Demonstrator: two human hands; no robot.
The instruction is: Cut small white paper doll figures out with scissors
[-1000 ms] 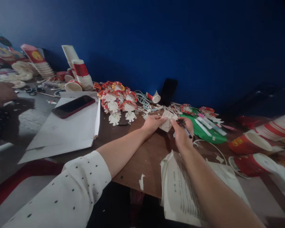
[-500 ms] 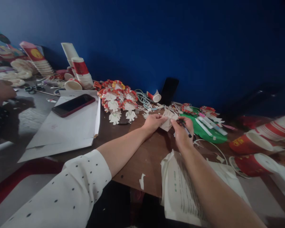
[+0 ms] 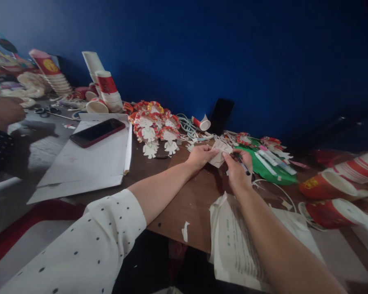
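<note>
A small pale piece of paper [image 3: 218,153] is held up over the far part of the brown table [image 3: 184,204]. My left hand [image 3: 202,157] pinches its left edge between thumb and fingers. On the right side, the thumb of my right hand [image 3: 239,169] presses on the same paper, and a dark pen [image 3: 244,166] is tucked in that hand, pointing down to the right. Several paper dolls with red frilled heads [image 3: 153,128] lie to the left of my hands. White paper scraps [image 3: 228,139] are strewn just beyond the paper.
A phone [image 3: 98,132] lies on a white folder [image 3: 79,167] at left. Stacked paper cups [image 3: 108,92] stand behind it. At right are markers [image 3: 272,159] on a green sheet and red cups [image 3: 328,183]. A paper bag [image 3: 233,245] lies near the front edge. Another person's hand [image 3: 6,112] shows far left.
The whole view has shifted slightly, with things appearing a little further right. Both hands keep the same hold on the paper and pen.
</note>
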